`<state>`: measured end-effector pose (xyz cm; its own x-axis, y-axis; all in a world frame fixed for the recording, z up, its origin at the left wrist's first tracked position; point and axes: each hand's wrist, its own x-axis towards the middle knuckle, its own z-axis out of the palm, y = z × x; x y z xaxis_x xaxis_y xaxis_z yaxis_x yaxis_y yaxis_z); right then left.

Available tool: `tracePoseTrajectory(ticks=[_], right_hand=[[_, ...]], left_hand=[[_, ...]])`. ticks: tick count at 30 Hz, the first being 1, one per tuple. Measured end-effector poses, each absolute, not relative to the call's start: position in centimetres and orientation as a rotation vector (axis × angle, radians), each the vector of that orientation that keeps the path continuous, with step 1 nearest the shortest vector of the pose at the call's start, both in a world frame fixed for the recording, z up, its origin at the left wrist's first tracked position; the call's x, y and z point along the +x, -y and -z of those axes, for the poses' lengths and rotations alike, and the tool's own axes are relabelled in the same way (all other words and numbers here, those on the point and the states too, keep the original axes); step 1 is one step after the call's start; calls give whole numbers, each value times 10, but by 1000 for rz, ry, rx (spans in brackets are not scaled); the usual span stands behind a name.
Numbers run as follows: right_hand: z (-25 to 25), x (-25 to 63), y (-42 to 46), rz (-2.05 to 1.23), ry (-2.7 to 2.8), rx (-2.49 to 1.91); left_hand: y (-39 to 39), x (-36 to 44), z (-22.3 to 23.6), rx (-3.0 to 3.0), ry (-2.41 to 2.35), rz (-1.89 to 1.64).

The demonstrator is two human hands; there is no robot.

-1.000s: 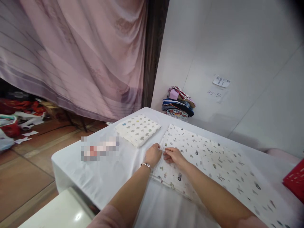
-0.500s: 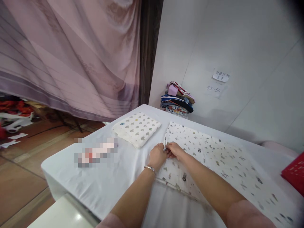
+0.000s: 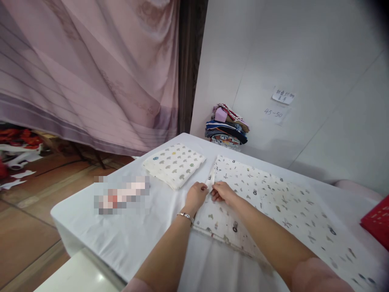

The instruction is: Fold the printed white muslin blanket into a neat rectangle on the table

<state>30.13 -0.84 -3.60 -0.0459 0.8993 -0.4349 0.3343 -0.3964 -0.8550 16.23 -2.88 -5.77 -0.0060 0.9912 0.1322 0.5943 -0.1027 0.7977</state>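
Note:
A white fabric piece [image 3: 273, 202] with small grey and brown prints lies spread over the right of the table. At its left edge, my left hand [image 3: 196, 198] pinches the edge between thumb and fingers; a bracelet circles that wrist. My right hand [image 3: 223, 192] is closed just beside it, fingertips on the same edge, where a narrow strip is folded up. The part under my fingers is hidden. Left of the fabric rests a folded white cloth [image 3: 174, 165] with grey mushroom-like prints, apart from both hands.
The table [image 3: 127, 231] has a white cover. A blurred-out item [image 3: 123, 196] lies at its left. Behind stands a stack of folded clothes [image 3: 226, 125] by the wall. A red plastic basket [image 3: 378, 223] is at the right, a pink curtain [image 3: 106, 61] at the left.
My left hand has moved slightly left and down, away from my right hand. The fabric edge between them now shows more plainly. My right hand has hardly moved.

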Motion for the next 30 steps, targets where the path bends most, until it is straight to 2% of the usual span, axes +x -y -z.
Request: tracePoseTrajectory(ticks=[13, 18, 30], right_hand=[[37, 301, 21, -1396, 1431, -1604], [35, 300, 28, -1302, 1535, -1647], [24, 297, 36, -1369, 1470, -1718]], left_hand=[[35, 169, 48, 1881, -1900, -584], [31, 168, 49, 1819, -1870, -624], [33, 165, 50, 1723, -1738, -881]])
